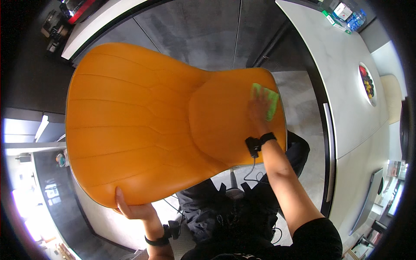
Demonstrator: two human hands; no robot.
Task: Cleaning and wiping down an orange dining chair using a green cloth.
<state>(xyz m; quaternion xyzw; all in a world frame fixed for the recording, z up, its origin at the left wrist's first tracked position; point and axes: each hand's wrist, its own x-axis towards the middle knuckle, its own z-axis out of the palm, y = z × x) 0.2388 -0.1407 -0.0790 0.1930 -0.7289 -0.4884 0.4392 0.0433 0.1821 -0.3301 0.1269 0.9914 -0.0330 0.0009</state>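
Observation:
An orange leather-like chair [136, 120] with stitched lines spreads across the middle of the view, its wide padded part to the left and its narrower part to the right. My left hand [135, 208] grips the lower left rim, thumb on the upper face and fingers hidden beneath. On the narrow end, my right hand [259, 105] presses a green cloth [272, 100] flat against the surface near the right edge. The hand is slightly blurred. Each wrist wears a black strap with a small device [253, 147], and a cable hangs from the right one.
A white counter [344, 97] curves along the right, bearing a bowl of fruit [367, 84], small boxes [343, 11] and a blue-tinted plastic bottle [356, 20]. Dark grey cabinet fronts [195, 29] stand behind the chair. My legs [201, 201] and thin loose cables [276, 234] are below it.

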